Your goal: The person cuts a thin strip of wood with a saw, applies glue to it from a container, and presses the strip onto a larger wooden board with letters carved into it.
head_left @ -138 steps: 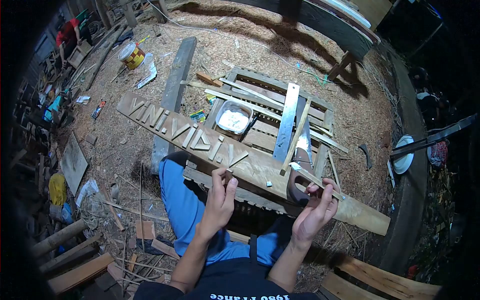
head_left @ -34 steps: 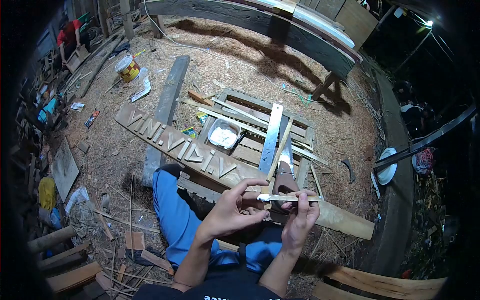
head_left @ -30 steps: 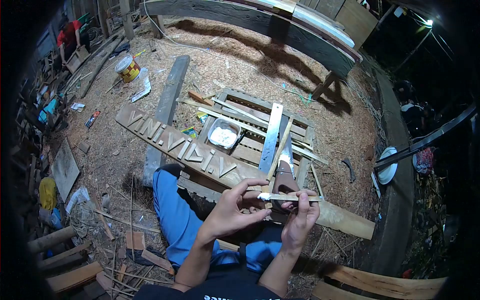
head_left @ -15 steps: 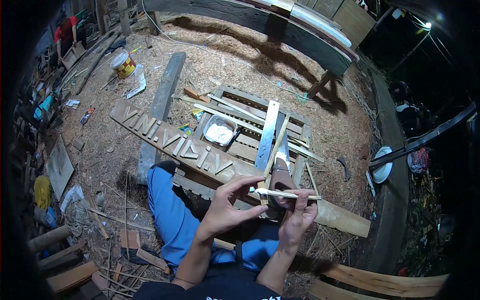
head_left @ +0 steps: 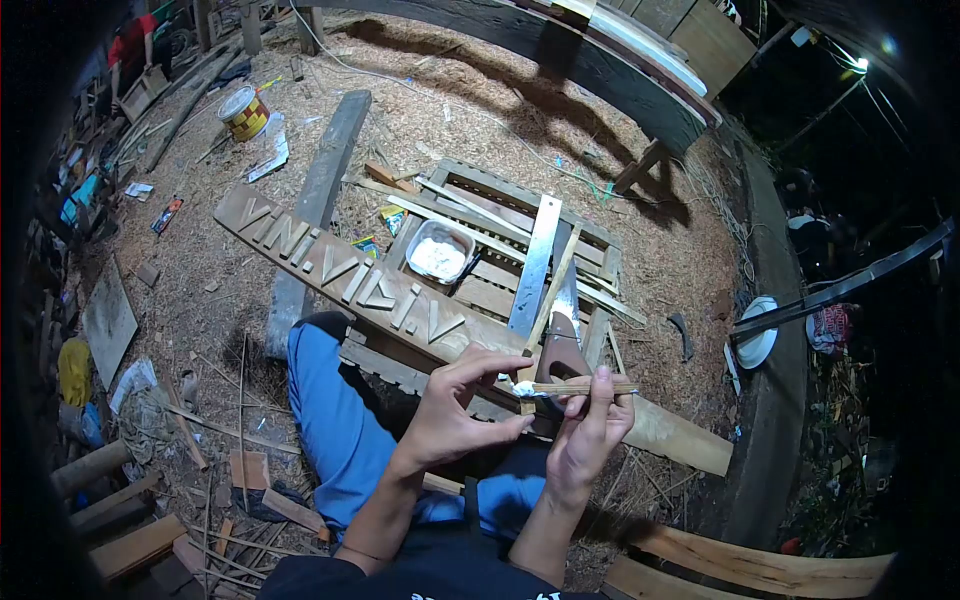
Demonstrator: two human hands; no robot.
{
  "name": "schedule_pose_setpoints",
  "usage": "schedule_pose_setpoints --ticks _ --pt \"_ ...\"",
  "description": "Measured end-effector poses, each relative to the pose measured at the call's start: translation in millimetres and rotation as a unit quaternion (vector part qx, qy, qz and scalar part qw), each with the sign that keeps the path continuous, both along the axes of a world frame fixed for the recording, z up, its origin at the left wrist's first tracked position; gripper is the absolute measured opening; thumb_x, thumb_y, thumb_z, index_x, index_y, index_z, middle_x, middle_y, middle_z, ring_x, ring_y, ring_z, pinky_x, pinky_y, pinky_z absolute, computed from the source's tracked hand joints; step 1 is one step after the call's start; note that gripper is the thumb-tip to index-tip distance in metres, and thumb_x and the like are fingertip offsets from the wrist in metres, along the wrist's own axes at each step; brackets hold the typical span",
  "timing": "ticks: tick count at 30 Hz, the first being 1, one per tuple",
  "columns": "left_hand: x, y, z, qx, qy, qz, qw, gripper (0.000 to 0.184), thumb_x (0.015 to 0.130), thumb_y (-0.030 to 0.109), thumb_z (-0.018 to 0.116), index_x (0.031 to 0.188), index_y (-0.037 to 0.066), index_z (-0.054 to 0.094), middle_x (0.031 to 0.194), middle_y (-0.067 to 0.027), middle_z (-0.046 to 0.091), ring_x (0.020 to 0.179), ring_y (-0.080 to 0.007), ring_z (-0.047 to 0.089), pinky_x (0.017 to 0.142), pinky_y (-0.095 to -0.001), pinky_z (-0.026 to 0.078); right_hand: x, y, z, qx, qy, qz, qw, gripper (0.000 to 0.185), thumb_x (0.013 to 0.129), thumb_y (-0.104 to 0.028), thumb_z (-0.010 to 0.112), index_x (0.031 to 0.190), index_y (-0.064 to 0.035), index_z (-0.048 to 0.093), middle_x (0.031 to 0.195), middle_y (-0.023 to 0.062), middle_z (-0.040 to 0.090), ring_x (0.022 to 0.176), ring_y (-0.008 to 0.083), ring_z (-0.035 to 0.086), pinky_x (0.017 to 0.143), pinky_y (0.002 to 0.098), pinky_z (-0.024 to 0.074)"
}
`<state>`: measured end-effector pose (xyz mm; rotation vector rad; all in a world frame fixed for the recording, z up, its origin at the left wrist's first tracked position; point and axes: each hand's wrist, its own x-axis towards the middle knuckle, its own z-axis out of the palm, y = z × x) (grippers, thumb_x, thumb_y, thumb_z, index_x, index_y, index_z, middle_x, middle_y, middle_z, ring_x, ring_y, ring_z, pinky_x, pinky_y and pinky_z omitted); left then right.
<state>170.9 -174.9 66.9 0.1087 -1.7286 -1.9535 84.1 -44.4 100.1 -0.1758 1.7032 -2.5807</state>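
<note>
My left hand (head_left: 450, 405) has its thumb and index fingertip bent toward each other around a small wood strip (head_left: 528, 405). In my right hand (head_left: 592, 430) is a thin wooden stick (head_left: 580, 389), pinched between thumb and fingers. White paste (head_left: 522, 388) clings to the stick's left end, against the strip. Under my hands lies a long wooden board (head_left: 400, 325) with raised wooden letters on it. Beyond it stands a square plastic tub (head_left: 440, 250) of white paste. A handsaw (head_left: 566, 340) and a metal ruler (head_left: 535, 265) lie just past my hands.
A slatted pallet (head_left: 490, 275) with loose strips lies under the board. A grey beam (head_left: 325, 180) runs beside it. Further off are a paint bucket (head_left: 244, 113), a heavy wooden table (head_left: 480, 30) and a person in red (head_left: 130, 55). Planks (head_left: 760, 560) sit at lower right.
The stick in my right hand has turned, showing more bare wood, with the white paste gathered at its tip against the strip. My left hand keeps nearly the same pose. The view has shifted slightly.
</note>
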Motion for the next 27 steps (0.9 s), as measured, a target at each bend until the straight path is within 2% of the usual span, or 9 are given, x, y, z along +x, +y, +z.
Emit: schedule_pose_setpoints --ticks 6,8,14,17,21,23,27 --pt "3 -3 -4 0.005 -0.002 -0.003 1.000 0.064 0.071 0.007 0.091 0.131 0.003 0.070 0.119 -0.0090 0.069 0.106 -0.0132 0.063 0.092 -0.0267 0.052 -3 -1 2 0.029 -0.005 0.011 1.000 0.021 0.105 -0.017 0.065 0.088 -0.0079 0.057 0.067 0.0019 0.060 0.055 0.0068 0.052 0.056 0.0237 0.0451" --pt "2 -3 -4 -0.016 0.008 0.008 1.000 0.063 0.071 0.007 0.092 0.130 0.003 0.070 0.114 -0.0076 0.071 0.102 -0.0118 0.062 0.089 -0.0257 0.051 -3 0 2 0.049 -0.009 0.016 0.999 0.016 0.105 -0.015 0.064 0.092 -0.0102 0.058 0.070 -0.0016 0.057 0.057 0.0048 0.049 0.055 0.0212 0.0430" --pt "0 -2 -7 -0.035 0.008 0.015 0.999 0.063 0.070 0.008 0.092 0.129 0.004 0.071 0.110 -0.0064 0.072 0.098 -0.0124 0.061 0.083 -0.0255 0.050 -5 3 6 0.098 0.023 0.000 0.995 0.015 0.105 -0.014 0.064 0.092 -0.0089 0.058 0.070 -0.0007 0.058 0.057 0.0049 0.049 0.053 0.0214 0.0401" --pt "1 -3 -8 -0.048 0.005 0.016 0.999 0.063 0.070 0.008 0.092 0.129 0.004 0.071 0.110 -0.0070 0.072 0.098 -0.0135 0.061 0.084 -0.0261 0.050 -6 5 8 0.103 0.034 -0.006 0.994 0.022 0.105 -0.018 0.066 0.088 -0.0055 0.058 0.068 0.0028 0.062 0.054 0.0066 0.054 0.053 0.0224 0.0421" --pt "1 -3 -5 -0.053 0.016 0.018 0.998 0.063 0.069 0.007 0.092 0.129 0.004 0.071 0.109 -0.0071 0.072 0.098 -0.0140 0.062 0.084 -0.0265 0.051 -4 6 12 0.112 0.042 -0.014 0.993 0.021 0.105 -0.018 0.066 0.089 -0.0051 0.058 0.068 0.0026 0.062 0.053 0.0069 0.054 0.052 0.0222 0.0420" --pt "3 -3 -3 -0.038 0.005 0.012 0.999 0.063 0.069 0.007 0.091 0.129 0.004 0.071 0.108 -0.0072 0.072 0.099 -0.0148 0.062 0.085 -0.0275 0.051 -2 3 16 0.127 0.029 -0.022 0.991 0.019 0.106 -0.014 0.063 0.090 -0.0077 0.057 0.068 0.0006 0.058 0.055 0.0055 0.048 0.053 0.0217 0.0388" --pt "2 -3 -4 -0.045 0.017 0.018 0.999 0.063 0.069 0.006 0.091 0.129 0.005 0.072 0.108 -0.0075 0.071 0.098 -0.0156 0.063 0.087 -0.0289 0.052 -1 6 13 0.121 0.039 -0.010 0.992 0.019 0.106 -0.014 0.063 0.089 -0.0080 0.056 0.068 0.0014 0.058 0.055 0.0057 0.049 0.053 0.0219 0.0387"
